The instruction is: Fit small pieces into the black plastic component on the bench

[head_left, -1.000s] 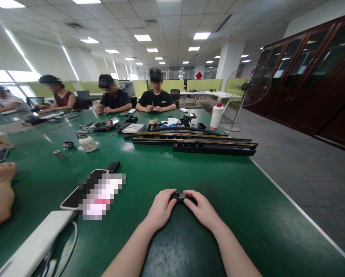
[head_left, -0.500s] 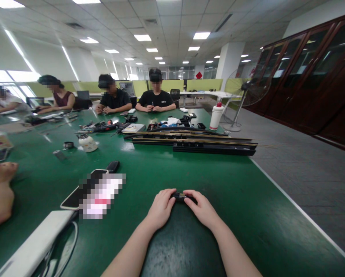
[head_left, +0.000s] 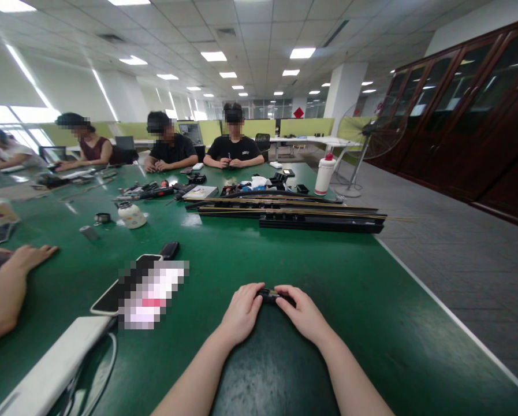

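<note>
- Near the front edge of the green surface, the left hand and the right hand meet over a small black part that lies on the mat between them.
- Both hands are curled, their fingertips pinching the part from either end: the left grip is closed on its left end, the right grip on its right end. A spot of yellowish colour shows at its middle; what kind of part it is cannot be told, it is too small.
- Judging by the pose, the step in hand is fine two-handed work on this part, pressing or fitting it while it rests on the surface.
- Any further move calls for steady, even pressure from both sides, so that the little piece neither tips nor slips out from under the fingers.
- To the left lie a phone, partly blurred, a black key fob and a white power bank with its cable.
- A co-worker's hand rests flat at the far left, well apart.
- Farther off lie long black rails and a white bottle; seated people work beyond.
</note>
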Tool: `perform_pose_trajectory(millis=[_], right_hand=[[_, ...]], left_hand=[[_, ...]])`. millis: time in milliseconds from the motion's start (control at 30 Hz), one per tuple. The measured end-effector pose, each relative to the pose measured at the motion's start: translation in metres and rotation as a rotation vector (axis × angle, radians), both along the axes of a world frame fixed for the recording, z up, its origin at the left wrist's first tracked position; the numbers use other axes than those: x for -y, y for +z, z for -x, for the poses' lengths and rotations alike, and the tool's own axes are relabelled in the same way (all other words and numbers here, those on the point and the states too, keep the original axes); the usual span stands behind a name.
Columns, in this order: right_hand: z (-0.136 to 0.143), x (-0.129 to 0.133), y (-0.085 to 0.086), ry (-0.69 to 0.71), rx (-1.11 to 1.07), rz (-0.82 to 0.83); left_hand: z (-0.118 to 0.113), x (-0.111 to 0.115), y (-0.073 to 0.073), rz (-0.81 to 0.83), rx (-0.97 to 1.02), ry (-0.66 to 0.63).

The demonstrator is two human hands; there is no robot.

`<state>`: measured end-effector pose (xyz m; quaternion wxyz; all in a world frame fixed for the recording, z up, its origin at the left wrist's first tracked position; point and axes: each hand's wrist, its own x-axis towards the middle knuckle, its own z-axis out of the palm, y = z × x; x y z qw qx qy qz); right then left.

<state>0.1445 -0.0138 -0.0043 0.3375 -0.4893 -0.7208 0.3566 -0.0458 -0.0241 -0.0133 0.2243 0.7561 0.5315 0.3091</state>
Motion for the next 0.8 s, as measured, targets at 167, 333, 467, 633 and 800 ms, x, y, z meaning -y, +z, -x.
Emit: perform_pose_trajectory(millis=[167, 333, 467, 633, 800], right_hand=[[0.0004, 0.0002, 0.0013, 0.000, 0.005, -0.002], [-0.0004, -0.0002, 0.0019, 0.000, 0.010, 0.002], [-0.0012, 0.0005, 0.0028, 0.006, 0.010, 0.001], [-0.0008, 0.0014, 0.0017, 0.012, -0.001, -0.008], [-0.0001, 0.0002, -0.0010, -0.012, -0.013, -0.010]], left_hand=[[-0.0005, 0.0003, 0.0005, 0.006, 0.006, -0.001], [-0.0004, 0.0000, -0.0017, 0.007, 0.017, 0.001], [0.0001, -0.0012, -0.0047, -0.011, 0.035, 0.002], [-0.0009, -0.0008, -0.0058, -0.028, 0.029, 0.003], [-0.0014, 0.0002, -0.0047, -0.034, 0.038, 0.012]])
